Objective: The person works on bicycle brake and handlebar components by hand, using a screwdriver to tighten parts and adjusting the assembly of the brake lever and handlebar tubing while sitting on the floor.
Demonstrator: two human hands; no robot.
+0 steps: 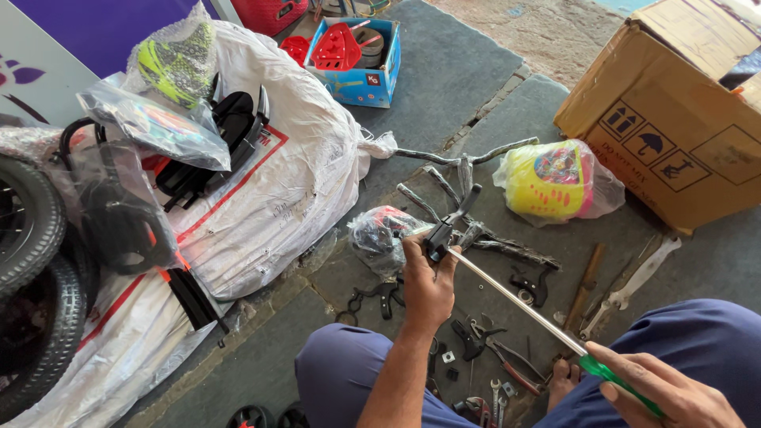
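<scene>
My left hand (428, 281) grips a small black brake-lever-like part (446, 224) and holds it up above the floor. My right hand (678, 392) holds the green handle of a long screwdriver (515, 297), whose metal shaft runs up-left with its tip at the black part. Both knees, in blue trousers, frame the bottom of the view. Beneath the part lie wrapped handlebars (468, 162) and other black metal pieces (507, 247).
A large white sack (277, 198) carries bagged parts and black pedals. Tyres (28, 261) stand at left. A yellow-pink item in plastic (555, 182) and a cardboard box (674, 111) sit at right. Pliers, spanners and small hardware (495, 372) lie between my legs. A blue box (357, 51) sits behind.
</scene>
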